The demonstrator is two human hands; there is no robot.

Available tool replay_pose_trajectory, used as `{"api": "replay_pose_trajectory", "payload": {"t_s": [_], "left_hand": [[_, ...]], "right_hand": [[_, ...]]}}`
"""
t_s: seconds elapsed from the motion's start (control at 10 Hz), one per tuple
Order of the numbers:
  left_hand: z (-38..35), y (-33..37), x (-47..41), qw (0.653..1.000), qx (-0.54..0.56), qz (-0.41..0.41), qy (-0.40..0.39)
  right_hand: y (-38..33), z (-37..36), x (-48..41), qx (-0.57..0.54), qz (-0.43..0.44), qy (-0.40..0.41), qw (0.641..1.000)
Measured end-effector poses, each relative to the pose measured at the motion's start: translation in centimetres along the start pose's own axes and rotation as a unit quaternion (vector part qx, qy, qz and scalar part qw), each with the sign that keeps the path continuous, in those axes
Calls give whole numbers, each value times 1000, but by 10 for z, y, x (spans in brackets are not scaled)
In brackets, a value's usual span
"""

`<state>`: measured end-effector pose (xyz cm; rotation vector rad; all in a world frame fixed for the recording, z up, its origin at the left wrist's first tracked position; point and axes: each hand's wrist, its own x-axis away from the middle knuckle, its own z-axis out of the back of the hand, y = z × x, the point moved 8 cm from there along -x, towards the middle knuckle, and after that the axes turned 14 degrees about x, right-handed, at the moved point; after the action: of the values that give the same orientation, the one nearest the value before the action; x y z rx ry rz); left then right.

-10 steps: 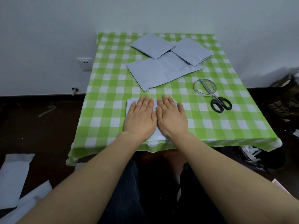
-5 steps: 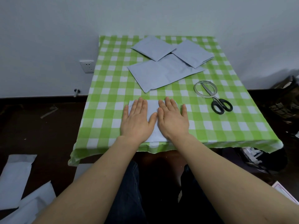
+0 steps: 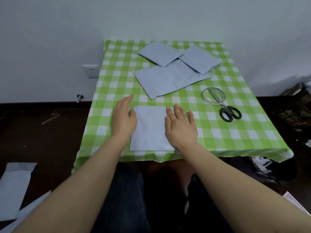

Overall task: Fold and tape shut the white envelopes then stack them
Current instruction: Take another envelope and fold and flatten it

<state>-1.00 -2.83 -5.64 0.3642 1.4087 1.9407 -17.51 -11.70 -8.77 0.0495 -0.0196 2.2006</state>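
A folded white envelope (image 3: 149, 128) lies flat near the front edge of the green checked table (image 3: 252, 128). My right hand (image 3: 180, 126) rests flat on its right part, fingers spread. My left hand (image 3: 123, 116) is off the envelope at its left edge, fingers apart and holding nothing. Farther back lie an unfolded envelope (image 3: 170, 79) and two folded ones (image 3: 159, 53) (image 3: 200, 59) overlapping it. A clear tape roll (image 3: 213, 95) sits to the right, around the blades of black-handled scissors (image 3: 229, 112).
The wall runs right behind the table, with a socket (image 3: 90, 71) at the left. More white envelopes (image 3: 13, 189) lie on the dark floor at the lower left. Bags and clutter (image 3: 292, 108) stand on the floor at the right.
Both hands lay side by side on the folded envelope. They have slid apart: the left one off past the left edge, the right one toward the right part.
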Motion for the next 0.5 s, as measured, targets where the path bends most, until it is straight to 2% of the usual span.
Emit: {"api": "replay_pose_trajectory", "payload": {"t_s": [0.1,0.2,0.3,0.4,0.5], "left_hand": [[0,-12,-19,990,78,93,-72],[-6,-12,-25,980,113,119,-111],[-3,-24,-33,961,183,193,-76],[-1,-30,-36,946,198,245,-72],[1,-31,-39,946,169,261,-89]], "right_hand": [[-1,-1,1,3,1,-3,1000],[0,0,0,5,0,0,1000],[-1,-1,0,2,3,3,1000],[0,-1,0,-4,5,4,1000],[0,-1,0,-8,5,8,1000]]}}
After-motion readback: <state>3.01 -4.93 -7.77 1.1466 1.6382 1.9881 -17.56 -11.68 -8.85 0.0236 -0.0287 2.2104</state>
